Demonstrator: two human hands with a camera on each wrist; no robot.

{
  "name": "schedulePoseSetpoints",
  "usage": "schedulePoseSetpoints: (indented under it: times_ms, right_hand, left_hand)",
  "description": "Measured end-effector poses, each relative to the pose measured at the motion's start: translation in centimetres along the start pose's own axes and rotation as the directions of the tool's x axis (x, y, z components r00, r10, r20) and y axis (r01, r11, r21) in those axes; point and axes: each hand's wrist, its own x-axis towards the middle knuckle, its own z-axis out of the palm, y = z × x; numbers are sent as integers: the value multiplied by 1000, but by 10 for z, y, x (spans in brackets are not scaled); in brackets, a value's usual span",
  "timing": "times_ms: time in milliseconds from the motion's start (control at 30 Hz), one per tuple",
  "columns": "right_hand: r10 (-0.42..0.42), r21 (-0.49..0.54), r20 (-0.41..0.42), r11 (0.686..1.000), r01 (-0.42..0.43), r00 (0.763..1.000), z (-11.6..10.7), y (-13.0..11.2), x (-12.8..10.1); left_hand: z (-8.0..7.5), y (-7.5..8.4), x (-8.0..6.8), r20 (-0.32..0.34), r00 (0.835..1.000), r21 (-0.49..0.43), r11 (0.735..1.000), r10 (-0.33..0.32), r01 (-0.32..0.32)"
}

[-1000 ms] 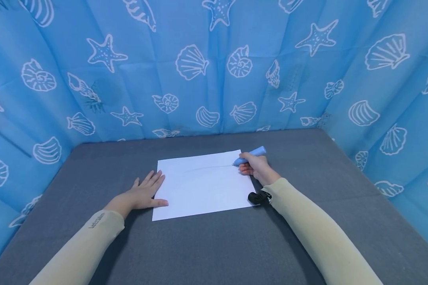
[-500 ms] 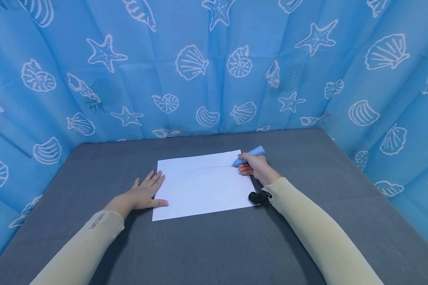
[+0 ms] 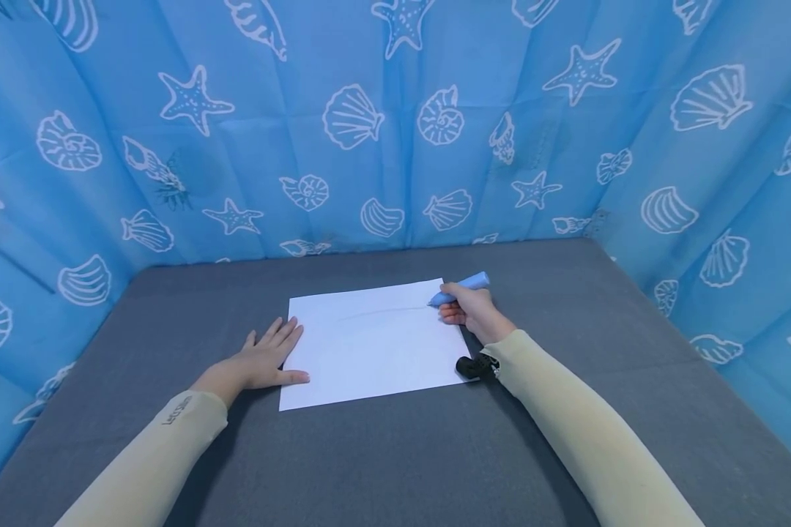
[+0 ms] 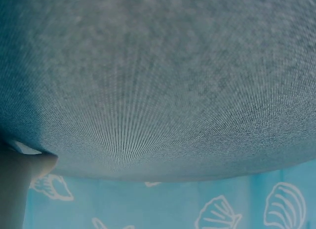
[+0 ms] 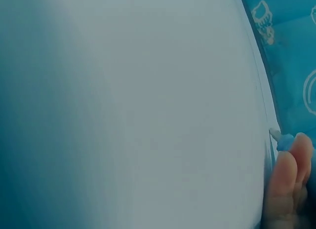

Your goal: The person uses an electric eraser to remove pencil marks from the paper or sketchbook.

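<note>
A white sheet of paper (image 3: 376, 344) lies flat on the grey table (image 3: 395, 454), with a faint pencil-thin line across its upper part. My right hand (image 3: 469, 307) grips a light blue pen (image 3: 463, 287) at the sheet's far right corner, its tip touching the paper. The right wrist view shows the paper (image 5: 138, 110) close up, with the pen (image 5: 281, 140) at the right edge beside my fingers (image 5: 284, 184). My left hand (image 3: 266, 356) lies flat with spread fingers on the paper's left edge. The left wrist view shows only table cloth (image 4: 158, 81).
Blue curtains printed with white shells and starfish (image 3: 382, 124) wall in the table on the back, left and right. A small black wrist-camera mount (image 3: 472, 365) sits at my right wrist, over the paper's near right corner.
Almost nothing has moved; the pen tip stays at the right end of the faint line, and the head view has shifted slightly.
</note>
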Motion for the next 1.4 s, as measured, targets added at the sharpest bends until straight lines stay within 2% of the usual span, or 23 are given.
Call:
schedulePoseSetpoints:
  times_ms: [333, 633, 767, 900, 1133, 1400]
  right_hand:
    - [-8, 14, -19, 1000, 8, 1000, 2, 1, 0]
    - [-4, -26, -13, 1000, 3, 1000, 2, 0, 0]
    - [0, 7, -23, 1000, 0, 1000, 2, 0, 2]
    - [19, 56, 8, 998, -20, 1000, -1, 0, 1]
    - [14, 32, 111, 999, -18, 994, -3, -2, 0]
    - [31, 7, 42, 999, -31, 999, -1, -1, 2]
  left_hand:
    - [1, -2, 2, 9, 1000, 12, 1000, -13, 13]
    - [1, -2, 2, 1, 1000, 14, 1000, -9, 9]
    - [4, -7, 4, -9, 1000, 11, 1000, -8, 8]
    - [3, -6, 3, 5, 1000, 17, 1000, -15, 15]
    - [0, -2, 0, 10, 1000, 0, 1000, -14, 14]
    - [3, -5, 2, 0, 1000, 3, 1000, -6, 6]
